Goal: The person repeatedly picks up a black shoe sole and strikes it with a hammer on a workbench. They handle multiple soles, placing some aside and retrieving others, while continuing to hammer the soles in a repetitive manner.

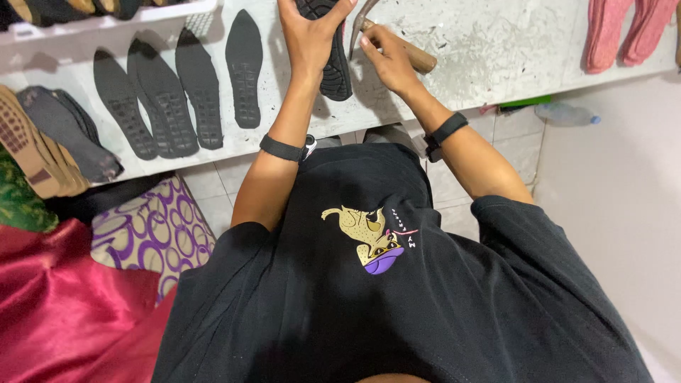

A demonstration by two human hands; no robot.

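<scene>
Matt ribbed rubber sole, smooth wooden hammer handle.

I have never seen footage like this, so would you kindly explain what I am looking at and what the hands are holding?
This is one picture from a camera worn on a person's head, looking down over their black T-shirt at their own two bare hands. The left hand presses a black shoe sole against a pale, scuffed workbench. The right hand grips a wooden-handled hammer beside it. Four more black soles lie in a row to the left, and pink pieces lie at the far right.
</scene>
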